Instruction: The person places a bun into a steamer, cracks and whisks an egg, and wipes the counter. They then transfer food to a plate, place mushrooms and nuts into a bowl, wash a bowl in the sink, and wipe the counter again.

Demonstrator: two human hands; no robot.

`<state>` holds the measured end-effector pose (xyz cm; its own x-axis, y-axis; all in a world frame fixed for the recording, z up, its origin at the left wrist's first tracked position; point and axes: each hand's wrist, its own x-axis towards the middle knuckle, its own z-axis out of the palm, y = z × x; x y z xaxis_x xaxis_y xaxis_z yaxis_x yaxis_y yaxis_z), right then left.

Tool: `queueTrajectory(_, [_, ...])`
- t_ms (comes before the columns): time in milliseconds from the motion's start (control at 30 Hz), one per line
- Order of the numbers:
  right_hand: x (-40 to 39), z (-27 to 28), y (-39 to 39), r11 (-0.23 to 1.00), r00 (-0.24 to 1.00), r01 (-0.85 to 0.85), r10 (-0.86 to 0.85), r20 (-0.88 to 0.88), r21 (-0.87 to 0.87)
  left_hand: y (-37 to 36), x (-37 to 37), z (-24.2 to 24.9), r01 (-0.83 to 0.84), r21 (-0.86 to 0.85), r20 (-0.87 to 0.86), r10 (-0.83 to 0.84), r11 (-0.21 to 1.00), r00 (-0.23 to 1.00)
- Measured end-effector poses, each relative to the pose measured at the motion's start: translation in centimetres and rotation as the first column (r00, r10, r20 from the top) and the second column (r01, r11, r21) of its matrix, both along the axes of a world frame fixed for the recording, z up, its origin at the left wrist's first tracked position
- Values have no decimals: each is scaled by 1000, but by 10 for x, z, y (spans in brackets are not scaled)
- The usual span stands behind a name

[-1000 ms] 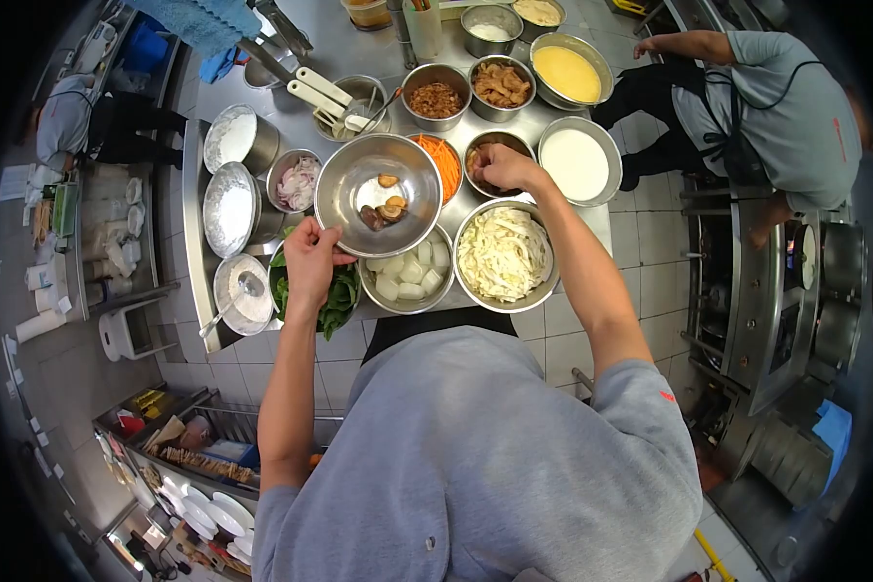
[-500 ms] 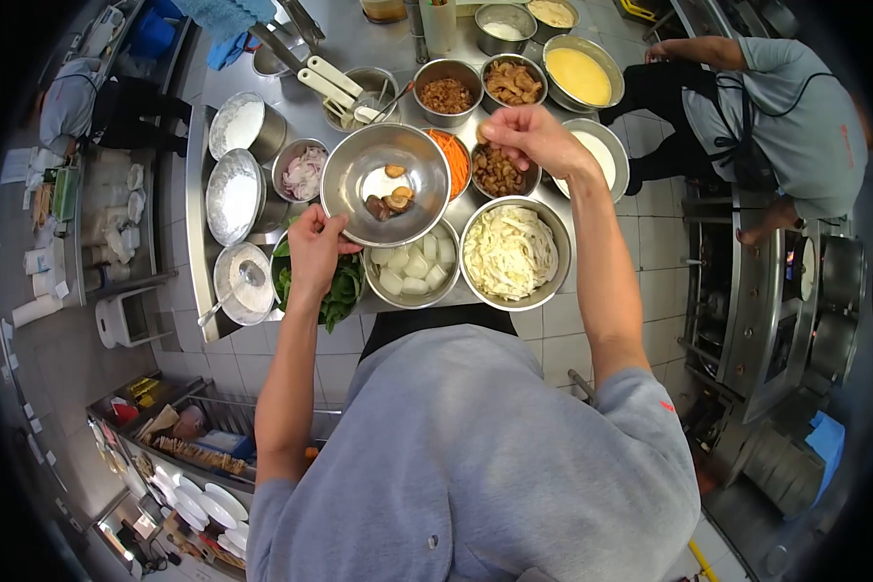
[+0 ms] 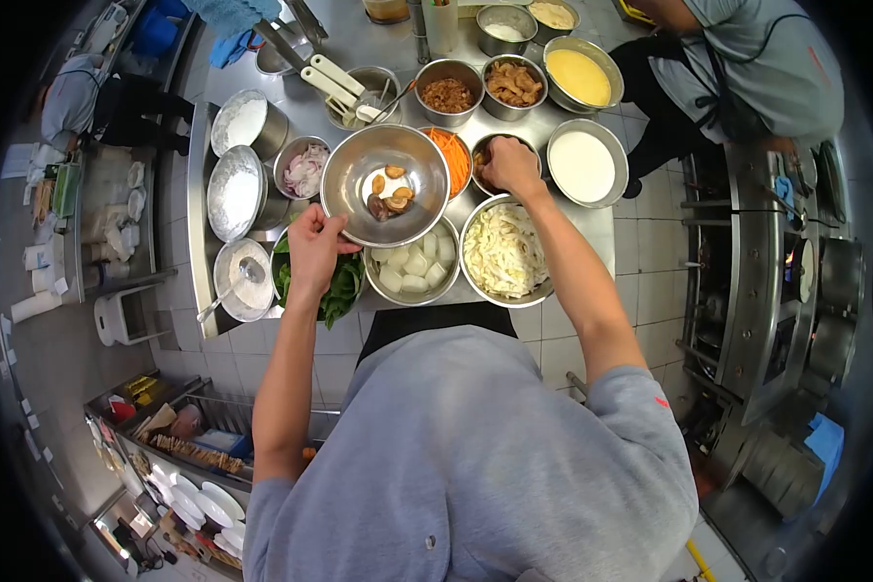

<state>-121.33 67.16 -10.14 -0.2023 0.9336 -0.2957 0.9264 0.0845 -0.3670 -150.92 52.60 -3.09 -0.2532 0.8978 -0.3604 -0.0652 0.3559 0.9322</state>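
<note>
My left hand (image 3: 315, 238) grips the near rim of a steel mixing bowl (image 3: 354, 213), thumb at the edge. Several brown mushroom-like pieces (image 3: 394, 200) lie at the bottom of that bowl, which is held above the other containers. My right hand (image 3: 512, 167) reaches down into a small steel bowl of brown pieces (image 3: 483, 153), fingers bent and their tips hidden. Close by are shredded carrot (image 3: 453, 160), shredded cabbage (image 3: 502, 250), white chunks (image 3: 415, 267), green leaves (image 3: 338, 288) and sliced shallots (image 3: 305, 172).
White powder fills bowls (image 3: 235, 197) on the left; a pot of white liquid (image 3: 582, 165) and one of yellow liquid (image 3: 580, 76) stand right. White-handled utensils (image 3: 335, 80) rest in a container at the back. A co-worker (image 3: 766, 73) stands right, another person (image 3: 73, 102) far left.
My right hand has moved down and slightly left into the bowl of brown pieces. One more brown piece shows in the mixing bowl. The co-worker on the right has shifted position.
</note>
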Motion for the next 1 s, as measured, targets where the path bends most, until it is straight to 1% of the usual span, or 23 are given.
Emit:
queueTrajectory(100, [1,-10,8,1000,1000,10,-10,-9,-10,-1,3,2,-9,2,4,9,1000,1000])
queueTrajectory(267, [10,-29,21,992,976,57,-79,-203,-108,-5,1,-1,-18,8,19,18,1000,1000])
queueTrajectory(300, [11,-25,22,991,965,63,-91,-246,-120,-6,1,-1,-19,12,20,19,1000,1000])
queueTrajectory(333, [12,-19,23,952,915,112,-211,-345,-286,-6,1,1,-28,9,24,28,1000,999])
queueTrajectory(367, [16,-13,22,952,898,133,-233,-372,-276,-6,3,4,-38,7,27,38,999,999])
queueTrajectory(433, [22,13,16,949,864,174,-274,-422,-262,-7,2,5,-45,12,21,45,999,999])
queueTrajectory(467, [27,17,15,958,830,172,-265,-490,-228,-7,1,3,-40,19,11,40,999,999])
queueTrajectory(567, [29,61,11,977,693,67,-191,-695,-201,-4,6,3,-34,22,23,34,999,999])
queueTrajectory(633, [9,113,-5,976,617,-45,-139,-775,-211,-1,10,2,-20,18,25,20,1000,999])
queueTrajectory(667, [1,130,-10,973,573,-97,-119,-811,-211,1,12,0,-5,16,18,5,1000,1000])
queueTrajectory(700, [-1,135,-9,977,619,-103,-83,-781,-186,3,15,-1,12,13,10,-12,1000,1000])
queueTrajectory(767, [-2,139,-5,984,704,-116,-16,-710,-137,5,20,4,-7,6,23,7,1000,1000])
queueTrajectory(800, [4,126,1,987,730,-91,-26,-683,-134,5,23,7,-19,4,30,19,1000,999])
queueTrajectory(900, [20,40,23,965,873,-237,160,-460,-114,3,19,4,-17,30,0,17,999,1000])
queueTrajectory(967, [21,-16,18,972,902,-232,227,-368,31,2,17,1,-26,23,10,26,999,1000])
queueTrajectory(1000, [18,-19,12,985,914,-165,135,-383,-45,1,17,0,-36,17,11,36,999,999])
